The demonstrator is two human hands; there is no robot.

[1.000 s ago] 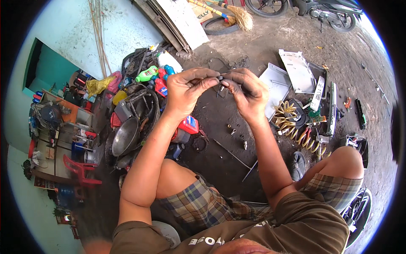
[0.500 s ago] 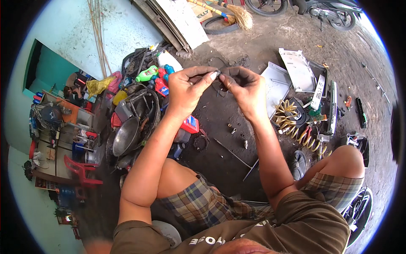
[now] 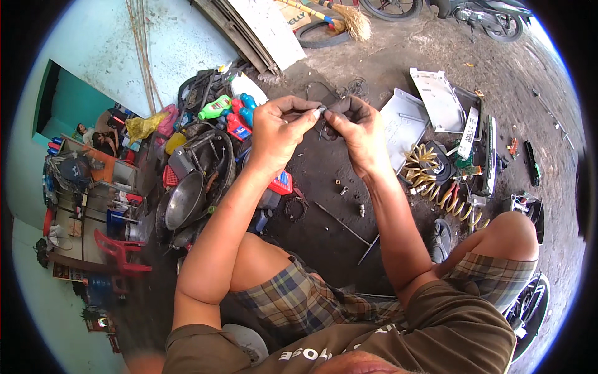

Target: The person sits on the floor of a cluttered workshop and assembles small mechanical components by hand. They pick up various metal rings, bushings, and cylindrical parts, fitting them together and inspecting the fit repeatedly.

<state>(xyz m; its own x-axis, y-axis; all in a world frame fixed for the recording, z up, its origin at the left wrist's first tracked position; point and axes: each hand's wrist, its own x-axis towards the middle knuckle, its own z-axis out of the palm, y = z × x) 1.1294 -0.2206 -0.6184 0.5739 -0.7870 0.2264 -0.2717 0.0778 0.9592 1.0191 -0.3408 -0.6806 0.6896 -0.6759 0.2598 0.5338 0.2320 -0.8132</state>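
Both hands are raised together over the dark floor, fingertips nearly meeting. My left hand [image 3: 277, 128] is closed in a pinch of thumb and fingers. Opposite it, my right hand [image 3: 361, 134] pinches too, its fingertips blackened with grime. Between them sits a tiny dark piece, mostly covered by the fingertips, whose kind I cannot make out. On the floor below the hands lie a long T-handle wrench [image 3: 342, 223], a small metal socket-like part [image 3: 362, 210] and a couple of small ring-shaped pieces [image 3: 344, 191].
To the left are a metal pan [image 3: 185, 201], bottles including a green one [image 3: 215, 108], and a red plastic chair [image 3: 119, 250]. On the right lie a coiled yellow hose [image 3: 441, 198] and pale metal panels [image 3: 438, 101]. Motorbikes [image 3: 483, 19] stand at the far side; people are at far left.
My hands stay nearly in place, still pinched together, with only a slight shift of the fingers. At far left, the people in the background have moved.
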